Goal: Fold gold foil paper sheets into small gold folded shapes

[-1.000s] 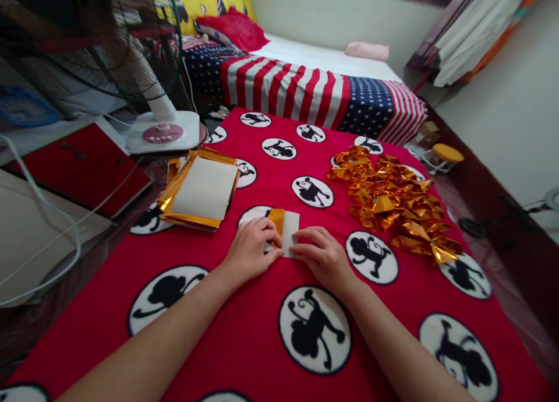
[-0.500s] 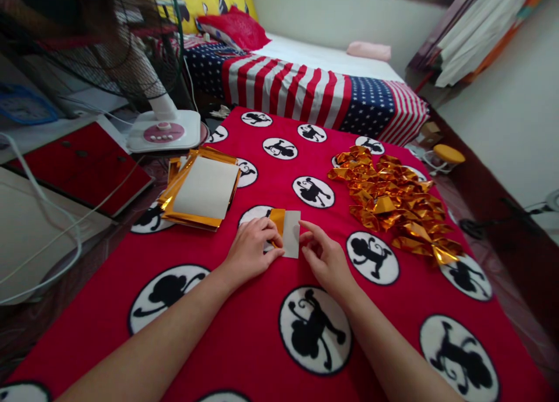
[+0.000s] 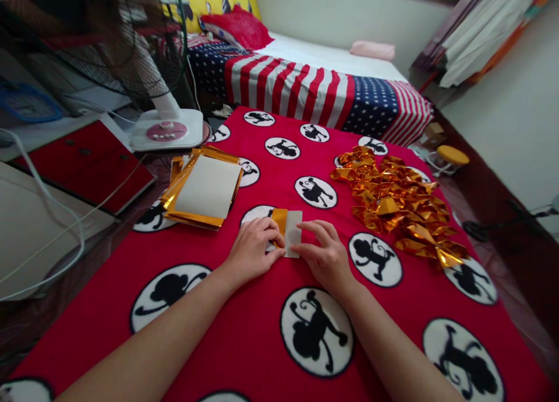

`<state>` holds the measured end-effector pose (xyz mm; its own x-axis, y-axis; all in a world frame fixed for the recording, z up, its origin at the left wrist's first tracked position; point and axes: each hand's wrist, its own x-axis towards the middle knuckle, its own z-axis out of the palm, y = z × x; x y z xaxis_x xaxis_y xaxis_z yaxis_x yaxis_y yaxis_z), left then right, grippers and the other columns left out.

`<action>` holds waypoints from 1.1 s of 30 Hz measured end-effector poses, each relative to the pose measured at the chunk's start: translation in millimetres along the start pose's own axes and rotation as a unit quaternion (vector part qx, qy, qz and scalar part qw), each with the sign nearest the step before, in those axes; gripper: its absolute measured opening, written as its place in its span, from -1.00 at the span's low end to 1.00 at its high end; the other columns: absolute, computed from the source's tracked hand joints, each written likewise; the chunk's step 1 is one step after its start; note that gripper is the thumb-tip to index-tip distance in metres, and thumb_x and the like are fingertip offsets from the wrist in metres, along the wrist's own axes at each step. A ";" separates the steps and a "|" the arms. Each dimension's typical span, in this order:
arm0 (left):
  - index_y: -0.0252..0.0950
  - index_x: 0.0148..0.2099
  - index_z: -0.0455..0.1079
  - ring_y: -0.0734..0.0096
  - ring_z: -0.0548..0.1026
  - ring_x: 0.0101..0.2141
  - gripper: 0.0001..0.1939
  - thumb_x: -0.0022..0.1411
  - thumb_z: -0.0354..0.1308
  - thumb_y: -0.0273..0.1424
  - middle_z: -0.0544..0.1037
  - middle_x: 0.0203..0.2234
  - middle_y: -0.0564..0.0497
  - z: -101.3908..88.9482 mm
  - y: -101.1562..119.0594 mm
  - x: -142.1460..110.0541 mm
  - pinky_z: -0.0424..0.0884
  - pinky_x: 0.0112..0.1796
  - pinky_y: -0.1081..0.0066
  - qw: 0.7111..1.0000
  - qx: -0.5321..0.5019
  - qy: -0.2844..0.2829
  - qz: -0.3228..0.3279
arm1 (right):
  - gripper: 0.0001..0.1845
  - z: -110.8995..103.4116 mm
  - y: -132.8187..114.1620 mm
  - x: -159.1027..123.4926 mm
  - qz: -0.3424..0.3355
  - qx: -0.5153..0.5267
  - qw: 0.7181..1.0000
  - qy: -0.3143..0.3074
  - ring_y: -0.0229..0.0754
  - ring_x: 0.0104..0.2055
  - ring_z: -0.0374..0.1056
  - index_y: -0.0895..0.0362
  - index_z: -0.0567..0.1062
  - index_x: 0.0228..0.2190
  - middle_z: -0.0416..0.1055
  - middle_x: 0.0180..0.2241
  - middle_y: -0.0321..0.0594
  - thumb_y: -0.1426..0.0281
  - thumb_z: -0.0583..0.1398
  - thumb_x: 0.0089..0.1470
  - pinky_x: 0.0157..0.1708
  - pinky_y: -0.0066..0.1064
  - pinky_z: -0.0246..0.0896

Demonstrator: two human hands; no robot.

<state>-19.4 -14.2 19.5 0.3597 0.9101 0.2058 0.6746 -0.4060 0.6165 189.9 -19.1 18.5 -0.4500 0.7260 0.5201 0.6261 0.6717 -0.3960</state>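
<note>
- Left hand point(image 3: 257, 246): palm down, fingers curled in a narrow posture over the left side of the small folded sheet; thumb tip at the sheet's near edge. Whether the fingers pinch the sheet or only press on it cannot be told.
- Right hand point(image 3: 326, 253): thumb and index finger set moderately apart, tips at the right part of the same sheet; the remaining fingers are bent.
- Small folded sheet point(image 3: 294, 232): lies flat between the hands, near the middle of the desk. Left portion shows gold foil; right portion shows a pale, matte face. The left fingers partly cover it.
- Desk point(image 3: 244, 344): covered by a red cloth printed with black monkey figures in white circles.
- Sheet stack point(image 3: 205, 186): located beyond the left hand, at the left edge of the desk. Top sheet is pale side up; gold foil margins project unevenly around it.
- Folded gold pieces point(image 3: 393, 201): grouped in a loose pile beyond and to the right of the right hand; surfaces are creased and reflective.
- Fan point(image 3: 168, 128): white base with pink control panel, positioned beyond the stack, off the desk.
- Bed point(image 3: 301, 87): located past the far edge of the desk; it carries a striped and starred cover, a red pillow point(image 3: 239, 28) and a pink roll point(image 3: 372, 50).
</note>
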 end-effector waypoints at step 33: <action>-0.23 -0.34 0.45 0.29 0.44 -0.17 -0.91 0.07 0.30 -0.47 0.51 -0.27 0.03 -0.8 -2.6 0.4 0.30 -0.11 0.25 0.999 -0.037 0.009 -0.002 | -0.90 17.4 -5.1 14.6 0.225 0.089 0.969 -0.050 -0.23 -0.38 0.31 0.06 0.55 -0.45 0.47 -0.47 -0.35 0.48 0.35 -0.05 -0.34 -0.41 0.12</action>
<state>-21.5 -12.7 18.6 0.3440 0.9136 0.2168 0.6266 -0.3953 0.6717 169.2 -9.4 14.9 -0.2219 0.9561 0.1915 0.6569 0.2917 -0.6952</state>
